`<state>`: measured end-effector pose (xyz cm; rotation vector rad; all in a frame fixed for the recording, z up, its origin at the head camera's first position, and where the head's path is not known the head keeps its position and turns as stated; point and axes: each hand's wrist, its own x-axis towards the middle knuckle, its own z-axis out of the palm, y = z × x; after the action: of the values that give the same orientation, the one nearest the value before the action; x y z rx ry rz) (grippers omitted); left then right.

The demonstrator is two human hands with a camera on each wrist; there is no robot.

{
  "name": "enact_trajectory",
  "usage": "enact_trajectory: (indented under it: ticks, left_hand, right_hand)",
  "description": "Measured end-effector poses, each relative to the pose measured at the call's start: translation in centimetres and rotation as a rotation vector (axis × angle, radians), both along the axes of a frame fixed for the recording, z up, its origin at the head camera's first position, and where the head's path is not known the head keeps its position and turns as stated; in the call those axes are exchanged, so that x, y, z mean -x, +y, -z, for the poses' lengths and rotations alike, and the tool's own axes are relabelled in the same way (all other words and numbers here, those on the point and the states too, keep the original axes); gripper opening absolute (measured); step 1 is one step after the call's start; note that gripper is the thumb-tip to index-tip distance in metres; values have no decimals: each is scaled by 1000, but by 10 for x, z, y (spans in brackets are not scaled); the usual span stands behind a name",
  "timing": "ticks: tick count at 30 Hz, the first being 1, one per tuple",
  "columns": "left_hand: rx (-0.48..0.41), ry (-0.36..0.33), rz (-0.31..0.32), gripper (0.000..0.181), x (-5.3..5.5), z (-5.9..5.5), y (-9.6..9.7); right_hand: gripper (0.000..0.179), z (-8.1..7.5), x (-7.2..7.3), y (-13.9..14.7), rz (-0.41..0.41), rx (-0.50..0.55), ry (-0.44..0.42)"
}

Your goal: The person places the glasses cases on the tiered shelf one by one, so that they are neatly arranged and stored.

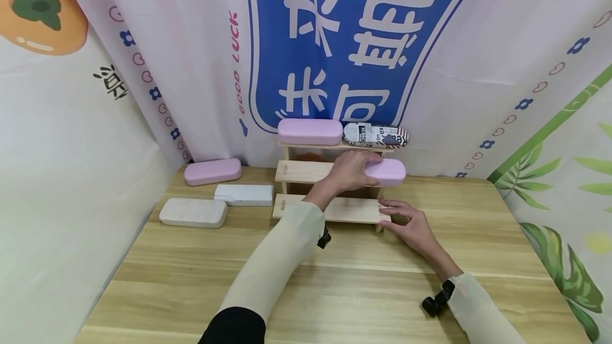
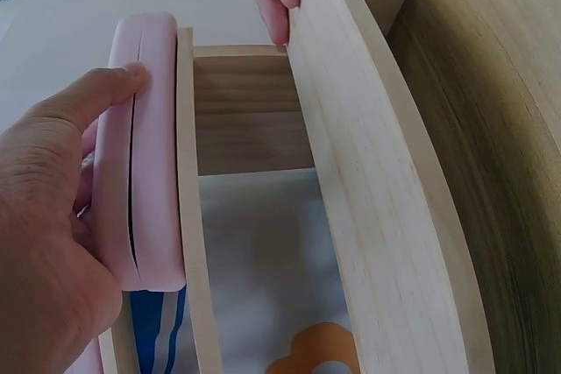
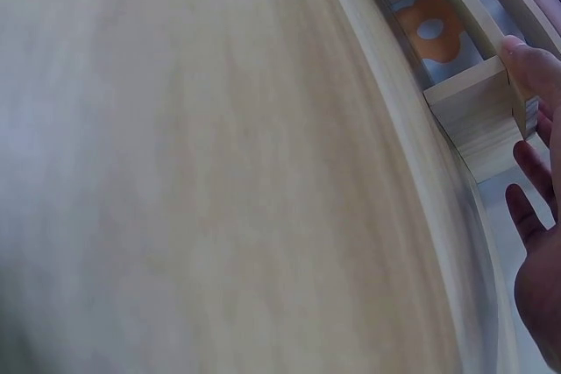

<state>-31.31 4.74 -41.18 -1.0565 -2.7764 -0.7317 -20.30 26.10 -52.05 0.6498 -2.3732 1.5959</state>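
My left hand (image 1: 351, 170) grips a light pink glasses case (image 1: 389, 172) at the right end of the middle step of a three-tier wooden rack (image 1: 354, 209). In the left wrist view, the thumb lies across the seam of that closed pink case (image 2: 158, 155), and the other fingers are mostly hidden behind it. Lower down, my right hand (image 1: 411, 227) pinches the right end of the rack's bottom step between thumb and fingers. On the top step sit another pink case (image 1: 309, 131) and a case with printed lettering (image 1: 375, 135), side by side.
Left of the rack, a mauve case (image 1: 212, 171), a white box (image 1: 244, 195) and an off-white case (image 1: 193, 212) lie on the wooden table (image 1: 334, 291). A printed curtain (image 1: 191, 68) hangs right behind the rack.
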Motion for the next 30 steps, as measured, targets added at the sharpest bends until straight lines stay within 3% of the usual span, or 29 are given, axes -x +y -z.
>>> enact_trajectory:
  ticks: [13, 30]
  left_hand:
    - [-32, 46, 38, 60, 4, 3, 4]
    - [2, 25, 20, 62, 1, 0, 5]
  right_hand:
    - [30, -3, -1, 0, 8, -15, 5]
    - [29, -1, -1, -1, 5, 2, 2]
